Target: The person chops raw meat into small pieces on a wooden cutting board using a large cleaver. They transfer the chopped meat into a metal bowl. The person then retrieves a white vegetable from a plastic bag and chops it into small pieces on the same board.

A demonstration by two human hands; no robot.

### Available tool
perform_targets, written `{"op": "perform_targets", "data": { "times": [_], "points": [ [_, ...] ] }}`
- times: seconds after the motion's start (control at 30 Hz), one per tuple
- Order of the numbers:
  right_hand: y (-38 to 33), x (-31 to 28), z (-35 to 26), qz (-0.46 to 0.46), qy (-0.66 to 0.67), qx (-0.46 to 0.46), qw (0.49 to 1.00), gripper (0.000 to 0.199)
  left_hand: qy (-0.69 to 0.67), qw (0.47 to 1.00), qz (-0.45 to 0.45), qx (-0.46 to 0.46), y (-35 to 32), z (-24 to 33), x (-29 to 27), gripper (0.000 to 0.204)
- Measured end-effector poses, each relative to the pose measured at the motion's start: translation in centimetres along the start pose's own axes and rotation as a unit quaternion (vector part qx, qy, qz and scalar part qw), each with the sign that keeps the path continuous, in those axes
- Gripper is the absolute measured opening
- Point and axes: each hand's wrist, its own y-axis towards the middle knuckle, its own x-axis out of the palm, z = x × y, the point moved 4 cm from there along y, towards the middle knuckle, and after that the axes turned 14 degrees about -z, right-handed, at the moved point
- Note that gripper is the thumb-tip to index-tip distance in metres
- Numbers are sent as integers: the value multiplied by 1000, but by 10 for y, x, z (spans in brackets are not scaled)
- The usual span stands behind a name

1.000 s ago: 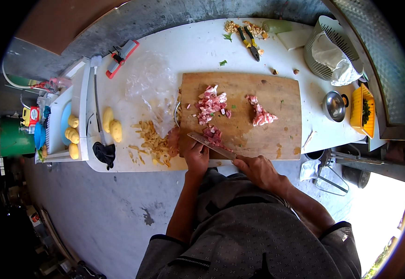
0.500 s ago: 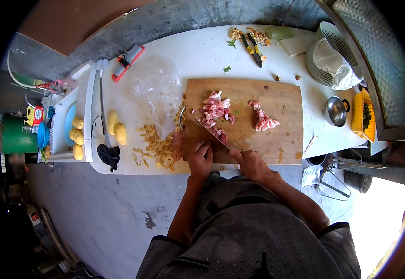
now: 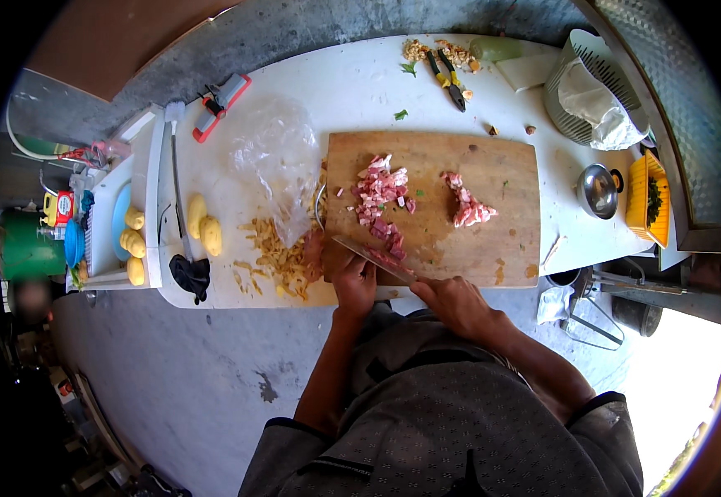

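My right hand [image 3: 453, 300] grips a kitchen knife [image 3: 370, 254] at the near edge of the wooden cutting board [image 3: 451, 257], its blade slanting up to the left. Just left of the blade is my left hand [image 3: 354, 283], fingers curled together on the board's near left part; what they hold, if anything, is hidden. Small cut pieces of raw meat [image 3: 381, 190] lie heaped beyond the blade, with a strip of them trailing down to it. A separate pile of pale pink meat [image 3: 468, 203] sits farther right on the board.
Potato peelings [image 3: 282, 258], a clear plastic bag [image 3: 273, 157] and potatoes [image 3: 210, 235] lie left of the board. Pliers [image 3: 450, 81] rest beyond it. On the right stand a metal bowl [image 3: 597, 191], a yellow basket [image 3: 645, 201] and a grey-green basket [image 3: 580, 87].
The knife blade has tipped over to show more of its flat side, and its tip has come nearer to me. Both hands have stayed in nearly the same place.
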Motion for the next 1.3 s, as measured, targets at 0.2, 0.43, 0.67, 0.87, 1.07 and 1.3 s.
{"op": "perform_targets", "data": {
  "times": [0.2, 0.43, 0.67, 0.87, 1.07, 1.3],
  "points": [
    [37, 11, 5, 28, -45, 26, 998, 43, -10, 1000, -8, 8, 5, -4, -4, 21],
    [17, -2, -7, 24, -78, -41, 996, 45, 17, 1000, 10, -2, 4, -5, -4, 19],
    [39, 13, 1, 19, -77, 11, 997, 50, -20, 999, -7, 38, 6, -4, -1, 16],
    [47, 13, 18, 63, 58, -11, 996, 53, -33, 999, -20, 0, 0, -5, 0, 19],
    [11, -2, 9, 9, 44, 2, 999, 47, -21, 999, 12, 25, -5, -5, -3, 19],
    [-9, -6, 0, -6, 72, -23, 997, 40, -43, 999, -10, 11, -5, -7, -1, 18]
  ]
}}
